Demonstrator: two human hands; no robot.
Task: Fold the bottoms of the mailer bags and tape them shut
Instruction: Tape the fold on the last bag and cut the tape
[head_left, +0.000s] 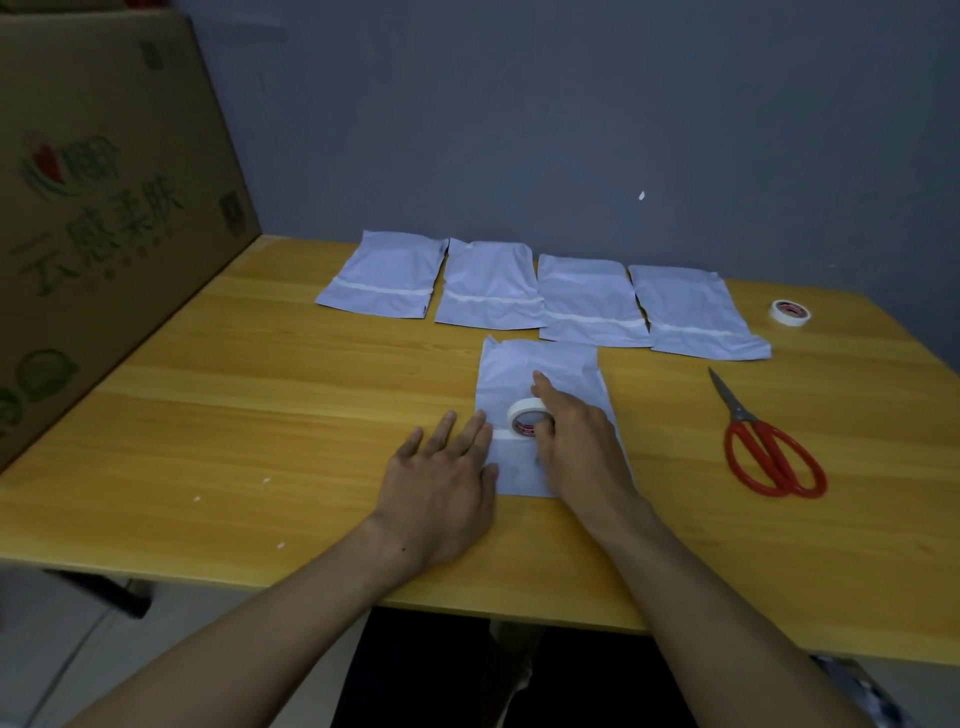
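Lying under right hand (582, 449) and tape roll (523, 412), mailer bag (540, 364) touches left hand (441, 478).

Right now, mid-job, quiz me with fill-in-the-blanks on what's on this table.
The back row holds ____ taped bags.
The right hand grips a ____ on the front bag.
The scissors have ____ handles.
Missing words: four; tape roll; red.
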